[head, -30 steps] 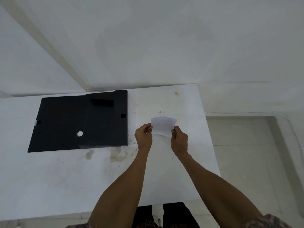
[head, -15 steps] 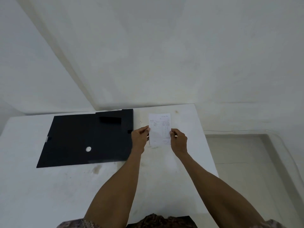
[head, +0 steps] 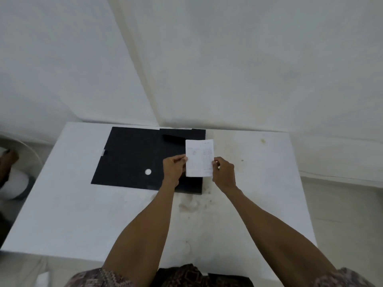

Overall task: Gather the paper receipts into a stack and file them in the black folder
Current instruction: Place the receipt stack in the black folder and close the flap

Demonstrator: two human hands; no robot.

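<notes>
A black folder (head: 136, 158) lies flat on the white table (head: 83, 214), towards its far left, with a small white round dot on its cover. I hold a stack of white paper receipts (head: 199, 157) upright above the folder's right edge. My left hand (head: 174, 169) pinches the stack's left edge. On the right edge, my right hand (head: 223, 172) pinches it too. Faint print shows on the front receipt.
White walls meet in a corner right behind the table. Brownish stains mark the table (head: 192, 206) below the folder. At the far left, beyond the table edge, stands a blurred round object (head: 14, 172). The table's right edge drops to a pale floor (head: 342, 214).
Both hands have carried the receipts leftwards, from over the bare table to over the folder's right edge. The stack, first curled, is now held flat and upright. The view has shifted.
</notes>
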